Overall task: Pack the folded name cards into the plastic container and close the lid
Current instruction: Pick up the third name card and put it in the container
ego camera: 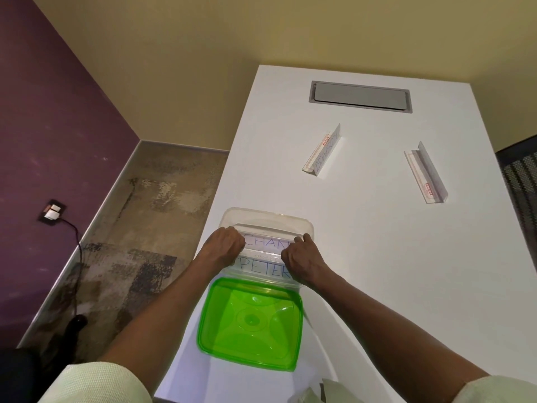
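Note:
A clear plastic container (266, 219) stands near the table's left edge. Inside it lie two folded name cards: one reading CHAN (268, 243) and, nearer me, one reading PETER (258, 267). My left hand (222, 247) and my right hand (302, 258) grip the two ends of the CHAN card inside the container, fingers curled. The green lid (251, 321) lies flat on the table just in front of the container. Two more folded name cards stand on the table farther off, one in the middle (322, 149) and one to the right (427, 173).
The white table (377, 257) has a grey cable hatch (360, 96) at its far end. The table's left edge runs right beside the container, with carpeted floor below. A dark chair back (520, 175) shows at the right edge.

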`<state>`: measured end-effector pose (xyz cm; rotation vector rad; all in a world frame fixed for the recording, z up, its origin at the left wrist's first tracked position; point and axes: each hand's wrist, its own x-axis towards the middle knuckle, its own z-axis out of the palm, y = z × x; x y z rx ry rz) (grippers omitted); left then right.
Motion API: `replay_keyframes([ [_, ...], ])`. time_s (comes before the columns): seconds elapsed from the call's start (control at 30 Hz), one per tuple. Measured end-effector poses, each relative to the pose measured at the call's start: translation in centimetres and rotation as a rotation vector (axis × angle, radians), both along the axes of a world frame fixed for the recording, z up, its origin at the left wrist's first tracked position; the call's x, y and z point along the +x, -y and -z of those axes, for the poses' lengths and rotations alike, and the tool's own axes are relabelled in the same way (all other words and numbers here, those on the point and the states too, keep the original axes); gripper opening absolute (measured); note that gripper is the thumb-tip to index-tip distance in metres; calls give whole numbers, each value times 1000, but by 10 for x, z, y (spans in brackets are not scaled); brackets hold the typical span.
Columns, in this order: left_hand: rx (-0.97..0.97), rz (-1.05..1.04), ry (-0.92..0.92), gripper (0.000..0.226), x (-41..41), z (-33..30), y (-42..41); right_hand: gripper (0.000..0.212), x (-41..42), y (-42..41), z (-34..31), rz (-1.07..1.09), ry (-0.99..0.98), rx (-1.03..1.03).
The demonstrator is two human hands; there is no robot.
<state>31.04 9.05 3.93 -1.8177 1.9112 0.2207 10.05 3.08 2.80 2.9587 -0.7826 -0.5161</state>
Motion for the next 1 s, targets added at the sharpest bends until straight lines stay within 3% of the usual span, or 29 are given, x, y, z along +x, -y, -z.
replay_keyframes([
  [0.1,6,21,28,23,-1,-3,0,21,0,1,6,-1,-2,-12],
  [0.3,28,59,152,29,-6,-9,1,22,0,-1,3,37,-22,18],
  [0.4,57,60,138,41,-4,-3,3,19,0,0,1,42,-4,23],
  [0.53,35,-57,61,41,-9,-14,7,14,-1,2,-6,59,75,57],
  [0.6,-29,-91,15,39,-11,-19,8,6,-1,2,-17,51,110,29],
  [0.73,-198,-148,-66,31,-23,-29,9,20,-9,-1,-34,66,256,-39],
  [1.0,-538,-269,-203,27,-67,-54,21,19,-51,7,-48,186,347,-140],
])
